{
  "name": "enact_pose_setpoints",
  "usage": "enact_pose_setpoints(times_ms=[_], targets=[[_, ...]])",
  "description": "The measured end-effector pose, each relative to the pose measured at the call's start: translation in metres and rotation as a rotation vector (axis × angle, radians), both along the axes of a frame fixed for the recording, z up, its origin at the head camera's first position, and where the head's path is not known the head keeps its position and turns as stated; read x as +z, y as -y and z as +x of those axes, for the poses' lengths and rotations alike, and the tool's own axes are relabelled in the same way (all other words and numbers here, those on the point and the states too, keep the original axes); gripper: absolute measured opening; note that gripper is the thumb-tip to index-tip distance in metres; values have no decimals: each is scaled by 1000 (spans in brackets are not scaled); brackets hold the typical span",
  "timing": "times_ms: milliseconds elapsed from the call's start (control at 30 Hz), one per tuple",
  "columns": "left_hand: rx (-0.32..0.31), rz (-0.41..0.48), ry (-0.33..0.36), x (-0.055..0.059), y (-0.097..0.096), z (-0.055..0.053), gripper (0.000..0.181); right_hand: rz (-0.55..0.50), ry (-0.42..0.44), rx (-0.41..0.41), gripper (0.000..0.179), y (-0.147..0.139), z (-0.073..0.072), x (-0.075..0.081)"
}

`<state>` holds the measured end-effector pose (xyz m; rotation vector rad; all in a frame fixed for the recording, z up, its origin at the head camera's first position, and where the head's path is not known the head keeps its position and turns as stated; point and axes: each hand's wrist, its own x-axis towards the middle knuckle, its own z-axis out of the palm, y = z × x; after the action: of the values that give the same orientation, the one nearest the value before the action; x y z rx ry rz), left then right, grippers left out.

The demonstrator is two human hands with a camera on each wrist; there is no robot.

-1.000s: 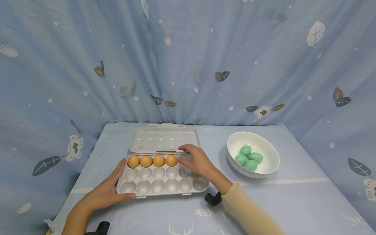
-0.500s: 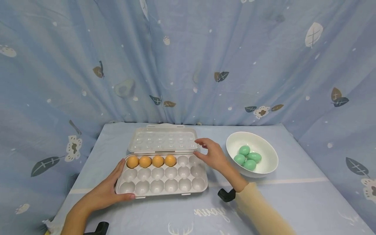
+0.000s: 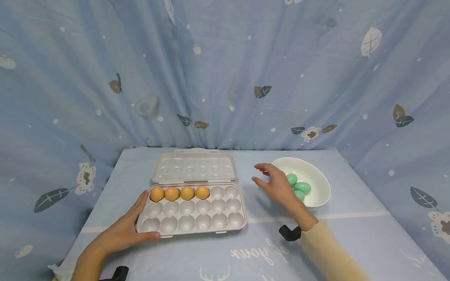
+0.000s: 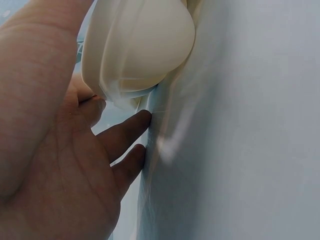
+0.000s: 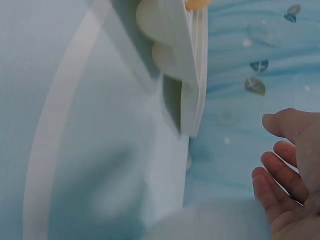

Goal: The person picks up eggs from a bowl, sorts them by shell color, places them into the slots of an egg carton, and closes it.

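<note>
Masking part of the bowl (image 3: 319, 180), right hand (image 3: 280, 188) hovers before a curtain (image 3: 218, 70)

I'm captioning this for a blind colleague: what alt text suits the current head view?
A left hand holds the left end of an open egg carton with four round orange items in its back row; the right hand, holding nothing, partly hides a white bowl of green eggs.

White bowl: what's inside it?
Three green eggs show inside the white bowl. The right hand covers its near left part, so anything behind the hand there cannot be seen.
</note>
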<state>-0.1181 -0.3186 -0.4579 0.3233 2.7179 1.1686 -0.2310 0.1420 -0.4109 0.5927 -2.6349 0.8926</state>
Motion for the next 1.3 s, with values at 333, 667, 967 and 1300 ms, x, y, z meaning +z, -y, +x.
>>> enact_pose_setpoints(times_ms=[333, 667, 967, 1300], targets=[[4, -5, -1, 0, -1, 0, 138, 22, -4, -33, 37, -40, 5, -4], [11, -6, 8, -1, -2, 0, 138, 81, 86, -56, 34, -69, 9, -5], [9, -1, 6, 0, -2, 0, 137, 201, 179, -11, 28, -90, 13, -5], [12, -4, 6, 0, -2, -1, 138, 252, 279, 58, 29, -89, 7, -5]])
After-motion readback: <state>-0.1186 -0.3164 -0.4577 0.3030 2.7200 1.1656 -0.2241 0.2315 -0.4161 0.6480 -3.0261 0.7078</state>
